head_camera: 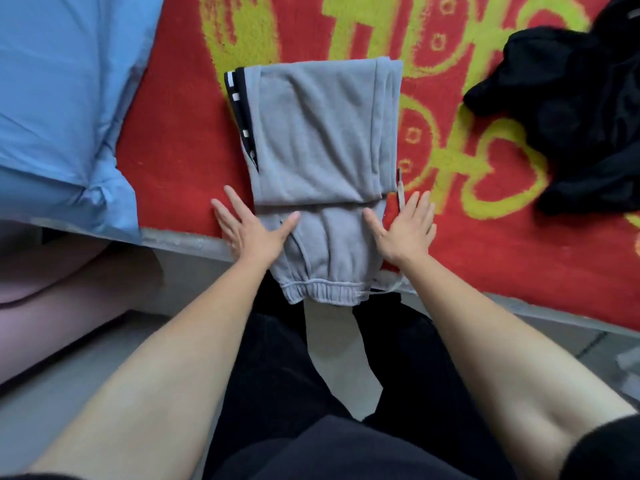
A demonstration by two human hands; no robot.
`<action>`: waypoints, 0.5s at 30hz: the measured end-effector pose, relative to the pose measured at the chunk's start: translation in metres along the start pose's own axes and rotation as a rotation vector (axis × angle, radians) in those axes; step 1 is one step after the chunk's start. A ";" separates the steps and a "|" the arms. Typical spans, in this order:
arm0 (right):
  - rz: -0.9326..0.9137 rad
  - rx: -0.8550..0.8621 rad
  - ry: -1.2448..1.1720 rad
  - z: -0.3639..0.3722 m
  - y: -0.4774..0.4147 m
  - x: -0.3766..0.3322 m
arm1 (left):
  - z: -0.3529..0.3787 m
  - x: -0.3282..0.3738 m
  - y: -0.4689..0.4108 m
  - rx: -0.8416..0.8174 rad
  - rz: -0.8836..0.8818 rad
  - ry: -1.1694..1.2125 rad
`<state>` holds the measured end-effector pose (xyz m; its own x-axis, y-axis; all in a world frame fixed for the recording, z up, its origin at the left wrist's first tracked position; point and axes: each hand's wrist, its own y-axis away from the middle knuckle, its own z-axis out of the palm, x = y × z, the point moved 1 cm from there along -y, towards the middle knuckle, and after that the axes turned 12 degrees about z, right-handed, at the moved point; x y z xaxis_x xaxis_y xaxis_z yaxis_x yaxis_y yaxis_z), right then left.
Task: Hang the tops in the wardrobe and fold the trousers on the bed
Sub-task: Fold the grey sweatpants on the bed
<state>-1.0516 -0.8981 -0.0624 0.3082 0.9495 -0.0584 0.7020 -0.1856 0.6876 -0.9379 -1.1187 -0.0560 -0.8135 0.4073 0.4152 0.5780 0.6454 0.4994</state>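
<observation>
One pair of grey trousers [318, 133], half folded on the bed [194, 242]

Two hands are flat on it, left hand [251, 230] and right hand [403, 230], one at each side of the near layer. Fingers are straight, so the grip is released on both. The elastic waistband hangs over the bed edge. There's also one blue pillow [59, 98] on the left and one black garment [571, 109] in a heap on the right. It's all lying on a red blanket [180, 150] with a yellow-green pattern, and there's pale floor [52, 403] below.

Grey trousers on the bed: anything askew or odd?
Yes. The elastic end of the grey trousers overhangs the bed edge, and a drawstring trails out on the right. Further right, a black garment lies crumpled on the red blanket.
</observation>
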 end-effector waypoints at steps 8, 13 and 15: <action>-0.174 0.193 -0.073 0.014 0.024 0.056 | 0.079 -0.031 0.083 -0.126 -0.363 0.564; -0.109 0.072 -0.169 0.023 0.013 0.057 | 0.074 -0.045 0.070 -0.044 -0.325 0.507; -0.059 0.051 -0.219 0.024 0.011 0.055 | 0.069 -0.050 0.065 -0.115 -0.303 0.515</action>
<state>-1.0115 -0.8537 -0.0760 0.3937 0.8825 -0.2574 0.7526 -0.1487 0.6414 -0.8645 -1.0524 -0.0973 -0.8238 -0.1675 0.5415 0.3518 0.5979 0.7202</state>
